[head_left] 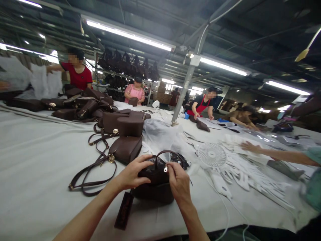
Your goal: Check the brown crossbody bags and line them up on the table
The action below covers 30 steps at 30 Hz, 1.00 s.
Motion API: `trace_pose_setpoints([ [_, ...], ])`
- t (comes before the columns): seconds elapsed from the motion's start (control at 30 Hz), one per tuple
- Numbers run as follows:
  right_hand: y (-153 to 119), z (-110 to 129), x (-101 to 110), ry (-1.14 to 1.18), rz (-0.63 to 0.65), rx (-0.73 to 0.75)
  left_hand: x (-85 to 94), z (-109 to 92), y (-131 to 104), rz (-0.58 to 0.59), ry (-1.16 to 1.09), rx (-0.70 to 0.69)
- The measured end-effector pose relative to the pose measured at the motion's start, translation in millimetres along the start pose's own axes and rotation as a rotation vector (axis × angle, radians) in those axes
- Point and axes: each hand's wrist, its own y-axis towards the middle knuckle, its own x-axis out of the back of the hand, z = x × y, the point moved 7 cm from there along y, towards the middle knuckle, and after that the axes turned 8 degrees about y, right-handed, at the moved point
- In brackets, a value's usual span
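While the dark brown handbag [155, 194] sat near the tabletop [50, 160]'s near edge, a one-sided tug on the zipper pull [165, 168] could have skewed it or jammed the zipper, since the raised handle [171, 152] arched close by. My right hand [180, 183] reached inward, thumb and forefinger pinching the pull; my left hand [131, 172] angled in opposite, its grip loose, fingers and thumb parted at the bag's upper side.

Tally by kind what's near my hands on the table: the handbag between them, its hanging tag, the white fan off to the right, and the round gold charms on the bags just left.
Handbag: 1
Hang tag: 1
White fan: 1
Round gold charms: 2
Total: 5
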Motion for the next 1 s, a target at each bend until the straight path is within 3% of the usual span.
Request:
trace_pose_setpoints([
  [0.13,7.3,-16.4,-1.3,0.149,0.041,-0.147,-14.4,-16.1,-5.0,-0.081,0.119,-0.037],
  [0.27,8.0,-6.7,-0.9,0.142,0.083,-0.132,-22.5,-44.7,-13.3,-0.190,0.228,-0.087],
  [0.33,6.7,-2.2,-0.5,0.116,0.072,-0.122,-24.1,-50.9,-14.3,-0.187,0.215,-0.077],
  [0.53,14.8,6.1,-3.2,-0.056,0.145,-0.070,-16.9,-41.8,-7.1,-0.102,0.183,0.138],
  [0.7,25.4,16.8,-8.2,-0.247,0.357,0.042,-18.5,-43.5,-4.5,-0.016,0.186,0.100],
  [0.8,22.6,24.9,-12.8,-0.237,0.466,0.116,-17.5,-39.8,-5.5,-0.019,0.169,0.109],
  [0.9,19.9,26.5,-12.1,-0.156,0.461,0.101,-14.6,-36.6,-5.0,-0.014,0.119,0.103],
  [1.0,21.4,20.5,-6.3,-0.128,0.398,0.025,-5.6,-37.3,-1.0,-0.082,0.024,0.084],
])
